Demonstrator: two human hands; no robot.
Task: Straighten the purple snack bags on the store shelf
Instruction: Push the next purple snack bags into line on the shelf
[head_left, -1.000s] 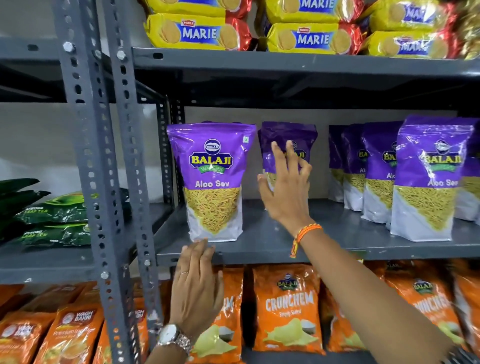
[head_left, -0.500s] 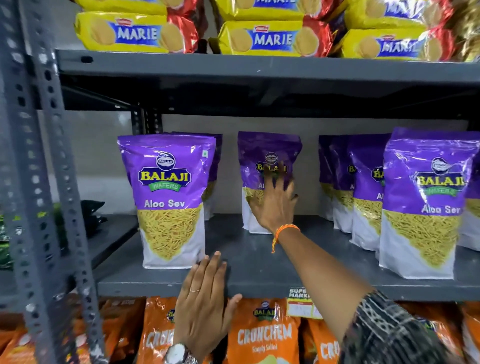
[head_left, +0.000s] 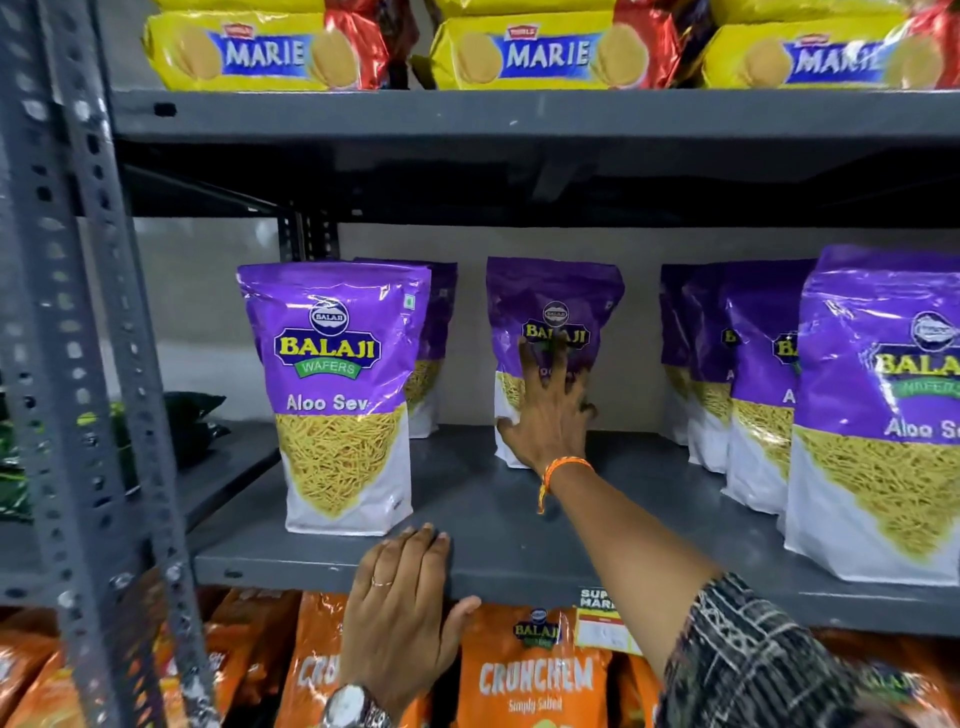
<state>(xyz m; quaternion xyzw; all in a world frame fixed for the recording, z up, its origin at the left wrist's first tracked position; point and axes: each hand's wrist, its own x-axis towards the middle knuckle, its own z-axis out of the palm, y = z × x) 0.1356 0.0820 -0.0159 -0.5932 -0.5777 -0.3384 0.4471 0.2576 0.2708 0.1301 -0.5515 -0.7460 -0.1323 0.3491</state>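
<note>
Purple Balaji Aloo Sev bags stand on the grey middle shelf (head_left: 519, 514). One bag (head_left: 332, 364) stands upright at the front left, with another (head_left: 441, 312) just behind it. A lone bag (head_left: 556, 291) stands at the back middle. My right hand (head_left: 550, 421) lies against its lower front, fingers spread, thumb at its left edge. A row of several bags (head_left: 753, 364) runs from the back right to a front bag (head_left: 883, 415). My left hand (head_left: 400, 618) rests flat on the shelf's front edge, holding nothing.
A perforated grey upright (head_left: 78, 364) stands at the left. Yellow Marie biscuit packs (head_left: 545, 52) fill the shelf above. Orange Crunchem bags (head_left: 535, 680) hang below, beside a price tag (head_left: 602, 618). Dark green packs (head_left: 192, 415) lie on the neighbouring left shelf.
My right hand has reached deeper and lower onto the back middle bag. My view has moved closer and to the right. My left hand has settled on the shelf edge.
</note>
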